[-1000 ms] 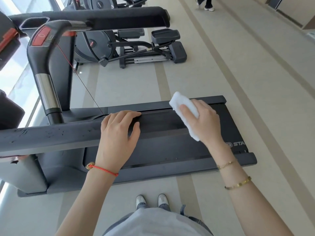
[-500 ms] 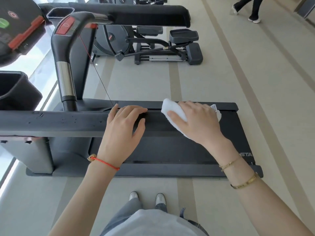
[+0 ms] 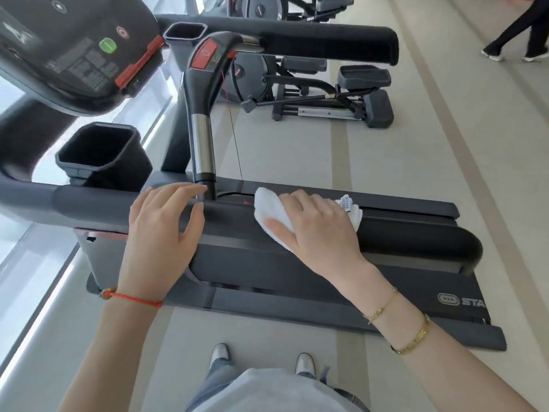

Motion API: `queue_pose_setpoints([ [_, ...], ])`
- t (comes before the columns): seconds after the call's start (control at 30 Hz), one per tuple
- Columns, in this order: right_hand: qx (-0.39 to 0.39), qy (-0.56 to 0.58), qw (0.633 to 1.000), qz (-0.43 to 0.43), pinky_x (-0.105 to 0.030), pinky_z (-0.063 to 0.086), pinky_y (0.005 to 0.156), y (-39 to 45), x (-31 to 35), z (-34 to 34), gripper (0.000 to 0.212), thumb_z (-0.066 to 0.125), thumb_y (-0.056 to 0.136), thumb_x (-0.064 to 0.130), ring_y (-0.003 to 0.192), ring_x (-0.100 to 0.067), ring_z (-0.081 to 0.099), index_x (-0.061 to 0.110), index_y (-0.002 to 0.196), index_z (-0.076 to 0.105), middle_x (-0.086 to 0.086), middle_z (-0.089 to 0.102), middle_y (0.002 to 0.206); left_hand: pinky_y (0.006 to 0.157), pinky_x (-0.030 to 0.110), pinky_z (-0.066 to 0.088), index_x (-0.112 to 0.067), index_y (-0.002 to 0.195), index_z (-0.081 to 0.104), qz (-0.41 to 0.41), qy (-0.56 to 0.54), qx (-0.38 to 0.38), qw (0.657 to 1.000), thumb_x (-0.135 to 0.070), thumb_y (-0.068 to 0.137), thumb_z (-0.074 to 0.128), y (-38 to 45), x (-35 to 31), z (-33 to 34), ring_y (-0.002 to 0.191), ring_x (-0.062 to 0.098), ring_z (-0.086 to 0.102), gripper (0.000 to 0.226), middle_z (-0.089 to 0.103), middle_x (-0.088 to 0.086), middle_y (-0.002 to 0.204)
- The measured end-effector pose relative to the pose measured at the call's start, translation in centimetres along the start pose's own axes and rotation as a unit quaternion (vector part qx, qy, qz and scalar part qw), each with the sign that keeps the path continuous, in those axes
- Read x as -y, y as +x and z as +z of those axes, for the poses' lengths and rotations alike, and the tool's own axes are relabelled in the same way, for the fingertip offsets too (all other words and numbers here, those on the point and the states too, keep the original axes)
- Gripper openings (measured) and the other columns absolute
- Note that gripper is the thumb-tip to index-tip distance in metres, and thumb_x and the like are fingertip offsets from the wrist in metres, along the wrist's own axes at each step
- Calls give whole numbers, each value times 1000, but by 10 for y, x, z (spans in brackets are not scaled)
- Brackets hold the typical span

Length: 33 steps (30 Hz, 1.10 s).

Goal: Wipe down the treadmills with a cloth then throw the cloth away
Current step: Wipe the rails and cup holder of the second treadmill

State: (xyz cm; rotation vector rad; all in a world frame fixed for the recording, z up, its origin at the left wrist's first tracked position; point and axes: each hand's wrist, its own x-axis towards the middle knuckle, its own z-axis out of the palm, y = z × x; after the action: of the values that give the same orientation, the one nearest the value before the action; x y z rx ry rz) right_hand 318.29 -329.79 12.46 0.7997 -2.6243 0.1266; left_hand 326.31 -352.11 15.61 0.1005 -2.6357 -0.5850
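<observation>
We see our left hand [image 3: 166, 233] on the handrail [image 3: 89, 208] at centre, with our right hand [image 3: 320, 230] to its right, pressing the cloth [image 3: 271, 215] onto it. The console [image 3: 74, 52] fills the upper left; an elliptical machine [image 3: 320, 93] stands at upper centre.

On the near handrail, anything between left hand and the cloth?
Head view: only bare handrail between left hand and cloth under the right hand.

My one head camera looks steeply down, close over the treadmill's near handrail [image 3: 89, 209]; its edges seemingly blurred.
</observation>
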Motion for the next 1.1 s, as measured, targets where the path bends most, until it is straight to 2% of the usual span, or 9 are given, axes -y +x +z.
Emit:
queue_pose_setpoints([
  [0.23,1,4,999,-32,-36,46,71,45,90,17,54,23,103,53,77,-23,54,14,112,59,-2,59,95,100,55,44,-10,117,67,-13,0,-17,1000,-10,94,56,11,93,-38,108,28,61,25,68,6,113],
  [0.47,13,5,999,-33,-36,42,83,80,160,27,54,22,103,54,93,-25,55,14,114,56,-3,60,107,97,54,45,-13,117,67,-7,-12,-3,1000,-12,96,54,15,153,-58,106,27,61,24,68,2,111],
  [0.57,25,4,999,-28,-36,41,83,95,190,31,53,23,102,55,92,-24,55,15,115,57,-1,60,107,96,53,45,-13,116,67,2,-19,1,1000,-13,96,55,17,173,-63,106,26,59,24,68,2,111],
  [0.7,15,30,999,-27,-36,44,84,90,190,32,51,25,102,55,93,-21,57,19,120,56,3,60,104,98,53,45,-13,115,68,14,-27,7,1000,-13,96,56,18,186,-61,110,25,58,23,67,1,113],
  [0.87,-14,28,999,16,-37,43,86,71,171,28,44,36,101,53,95,-22,57,20,120,58,5,62,113,100,52,42,-16,114,68,24,-30,12,999,-14,95,57,20,195,-59,112,24,56,22,67,-2,112],
  [0.97,-1,13,999,49,-39,42,83,86,194,29,50,31,100,58,92,-23,59,20,114,60,4,65,107,101,50,41,-17,115,68,31,-30,18,999,-16,95,57,20,198,-60,113,23,55,23,66,-2,113],
  [1.1,22,32,999,35,-39,42,83,106,227,35,57,22,100,59,90,-24,60,19,115,60,3,65,104,105,44,36,-18,119,67,33,-33,36,998,-18,96,57,20,201,-62,116,23,52,25,64,-3,115],
])
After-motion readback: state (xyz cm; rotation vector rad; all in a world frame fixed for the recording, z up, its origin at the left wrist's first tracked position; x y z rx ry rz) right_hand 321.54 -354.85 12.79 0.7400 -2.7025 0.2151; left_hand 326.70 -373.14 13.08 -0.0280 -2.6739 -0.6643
